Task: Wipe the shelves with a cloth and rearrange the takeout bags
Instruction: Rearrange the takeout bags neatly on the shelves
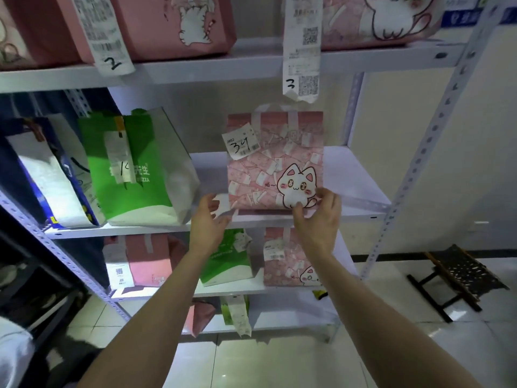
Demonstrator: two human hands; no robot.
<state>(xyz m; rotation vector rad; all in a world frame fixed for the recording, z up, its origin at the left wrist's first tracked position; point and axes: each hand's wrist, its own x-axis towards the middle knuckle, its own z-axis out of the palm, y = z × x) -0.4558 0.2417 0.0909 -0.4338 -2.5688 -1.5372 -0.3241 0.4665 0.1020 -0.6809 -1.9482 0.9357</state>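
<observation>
**Squaring Up the Pink Cat Bag**

Working the middle tier: both hands in low at the pink paper takeout bag with the cartoon cat [275, 161], standing upright at the front edge of the white metal shelf [349, 217], apart from the green-and-white carrier bag [134, 177] on its left. Right hand [319, 219] pinching the lower right corner, thumb raised along the edge, fingertips curled onto the cat print. Left hand [208, 219] spread and loosely curved at the lower left corner, gripping nothing; cannot tell whether actually touching. Probably light, going by the thin paper walls: stiff enough to hold shape, yet easy to crease or tip. Best taken low at both bottom corners for sliding, or by the pale flat handles [292, 116] on top for lifting. Mind the white receipt marked 34 [242, 141], curling loose and apt to tear.
</observation>
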